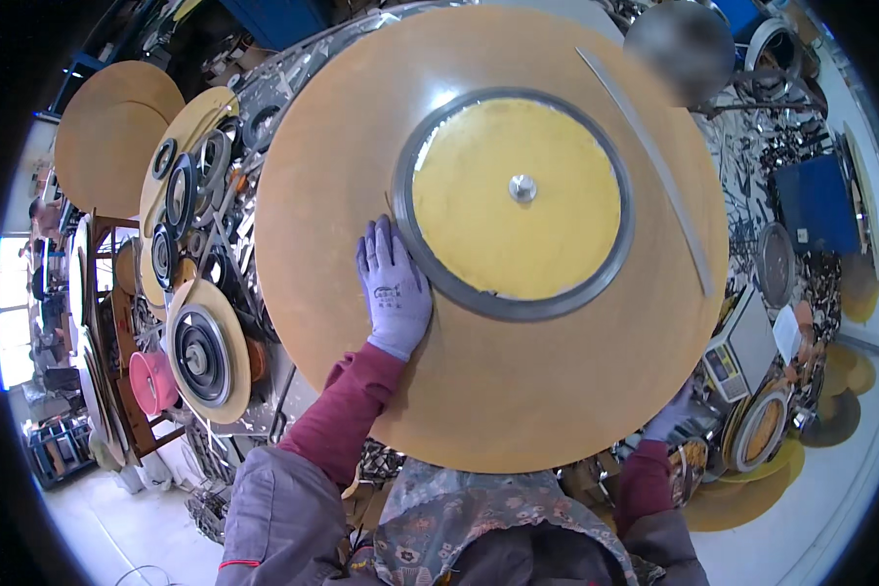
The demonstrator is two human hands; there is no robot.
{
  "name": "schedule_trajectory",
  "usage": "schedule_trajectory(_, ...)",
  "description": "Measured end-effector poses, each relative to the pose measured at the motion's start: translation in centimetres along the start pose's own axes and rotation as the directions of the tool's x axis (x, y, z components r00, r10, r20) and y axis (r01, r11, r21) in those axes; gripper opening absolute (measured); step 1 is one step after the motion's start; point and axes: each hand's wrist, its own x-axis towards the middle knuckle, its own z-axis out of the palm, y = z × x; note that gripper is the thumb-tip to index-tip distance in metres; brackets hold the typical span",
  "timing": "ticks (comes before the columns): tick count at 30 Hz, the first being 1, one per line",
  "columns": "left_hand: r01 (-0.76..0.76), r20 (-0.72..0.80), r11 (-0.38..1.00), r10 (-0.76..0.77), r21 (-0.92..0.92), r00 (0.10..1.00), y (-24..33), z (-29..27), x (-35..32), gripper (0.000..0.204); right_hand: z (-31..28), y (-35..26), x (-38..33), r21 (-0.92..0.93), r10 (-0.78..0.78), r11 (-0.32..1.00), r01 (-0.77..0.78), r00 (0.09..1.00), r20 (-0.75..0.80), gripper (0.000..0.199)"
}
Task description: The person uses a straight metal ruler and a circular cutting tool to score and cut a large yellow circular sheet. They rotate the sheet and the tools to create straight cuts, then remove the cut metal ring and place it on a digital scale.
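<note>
A large tan round disc (332, 176) fills the middle, its near edge close to my apron. On it lies a dark grey ring (518, 311) around a yellow round plate (479, 234) with a small metal knob (523, 188) in it. My left hand (397, 293), in a pale purple glove, rests flat on the tan disc, fingers stretched out beside the ring's left edge. A thin curved metal strip (654, 161) lies on the disc's right side. Beyond the disc's lower right edge, my gloved right hand (669, 420) is blurred near a scale; its fingers do not show clearly.
The grey scale (742, 356) stands at the right, near a blue box (818, 205) among metal scraps. Leftward are several rings and a smaller disc with a black wheel-like part (197, 356). A pink bucket (153, 381) and another tan disc (117, 137) stand farther left.
</note>
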Motion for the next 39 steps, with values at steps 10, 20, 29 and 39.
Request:
schedule_trajectory(10, -0.050, -0.146, 0.956, 0.008, -0.287, 0.989, 3.7, -1.0, -4.9, 0.049, -2.1, -3.8, -14.7, -0.006, 0.276, 0.961, -0.278, 0.953, 0.125, 0.031)
schedule_trajectory(20, -0.231, -0.025, 0.907, 0.238, -0.352, 0.971, 4.2, -1.8, -7.3, 0.035, -12.9, -4.2, -20.2, -0.247, 0.285, 0.921, -0.301, 0.954, -0.098, 0.025)
schedule_trajectory(29, -0.281, -0.007, 0.903, 0.294, -0.324, 0.956, 4.8, -1.8, -7.3, 0.035, -3.5, -5.4, -23.4, -0.357, 0.079, 0.934, -0.003, 0.977, 0.198, 0.020)
schedule_trajectory(39, -0.281, 0.050, 0.885, 0.321, -0.370, 0.946, 4.0, -2.1, -7.3, 0.037, -3.1, -6.9, -22.4, -0.531, 0.040, 0.847, 0.037, 0.991, 0.131, 0.014)
